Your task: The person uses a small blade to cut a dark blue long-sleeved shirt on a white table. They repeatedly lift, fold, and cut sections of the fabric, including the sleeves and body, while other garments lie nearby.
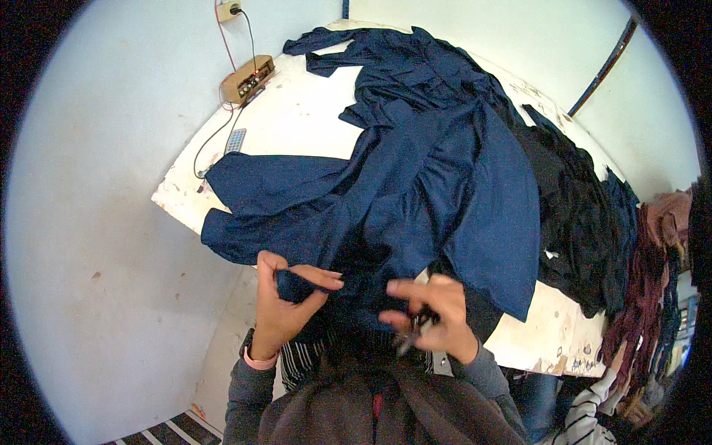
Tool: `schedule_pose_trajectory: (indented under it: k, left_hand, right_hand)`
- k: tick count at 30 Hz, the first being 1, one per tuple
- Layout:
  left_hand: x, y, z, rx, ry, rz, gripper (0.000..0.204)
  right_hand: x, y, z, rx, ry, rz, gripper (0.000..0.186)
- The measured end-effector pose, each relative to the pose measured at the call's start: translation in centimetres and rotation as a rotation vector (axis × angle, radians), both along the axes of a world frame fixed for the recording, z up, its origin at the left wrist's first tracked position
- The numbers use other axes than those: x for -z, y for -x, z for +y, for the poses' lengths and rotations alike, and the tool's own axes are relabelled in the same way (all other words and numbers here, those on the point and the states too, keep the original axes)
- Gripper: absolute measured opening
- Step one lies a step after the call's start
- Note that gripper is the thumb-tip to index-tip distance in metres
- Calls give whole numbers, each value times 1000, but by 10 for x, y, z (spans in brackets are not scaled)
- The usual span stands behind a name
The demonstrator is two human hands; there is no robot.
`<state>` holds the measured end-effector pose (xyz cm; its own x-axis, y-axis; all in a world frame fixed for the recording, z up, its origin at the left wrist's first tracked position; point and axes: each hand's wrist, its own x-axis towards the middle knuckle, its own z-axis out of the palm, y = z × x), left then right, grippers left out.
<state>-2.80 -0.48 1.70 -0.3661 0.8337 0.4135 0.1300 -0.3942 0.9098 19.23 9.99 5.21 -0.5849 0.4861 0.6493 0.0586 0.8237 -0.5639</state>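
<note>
Smooth, faintly glossy cloth is noted in the navy garment (pixel 404 174) at centre, matt cloth in the black garments (pixel 578 215) at three o'clock. The white tabletop (pixel 311 111) is smooth but stained. Wood-like casing is observed on the box (pixel 245 80) at eleven o'clock, plastic on the remote control (pixel 236 140) at ten.

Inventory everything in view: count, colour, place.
Table: 1, white, centre
Navy cloth: uncountable, navy, table
Black cloth: uncountable, black, table's right
Maroon cloth: uncountable, maroon, far right
Box: 1, brown, upper left
Remote: 1, grey, table's left
Socket: 1, cream, upper left
Cables: several, black/red, left
Co-worker's sleeve: 1, striped, lower right
Tool: 1, metallic, blurred, right hand
Wristband: 1, pink, left wrist
Left hand: 1, bare, at navy cloth
Right hand: 1, bare, lower centre
</note>
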Motion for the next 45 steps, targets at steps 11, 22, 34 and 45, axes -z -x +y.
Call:
schedule_pose_trajectory:
  k: [11,22,34,45]
  left_hand:
    - [11,11,-37,-153,-202,941,12]
    - [7,-8,-12,-207,147,412,29]
    - [-7,-14,-2,-111,332,-22,15]
    - [-9,-11,-1,-28,329,66,7]
  right_hand:
    - [36,-15,25,232,-442,-30,27]
    - [21,15,22,-65,608,-59,13]
    - [6,17,10,-100,-192,-151,22]
    - [6,8,28,-230,317,-178,38]
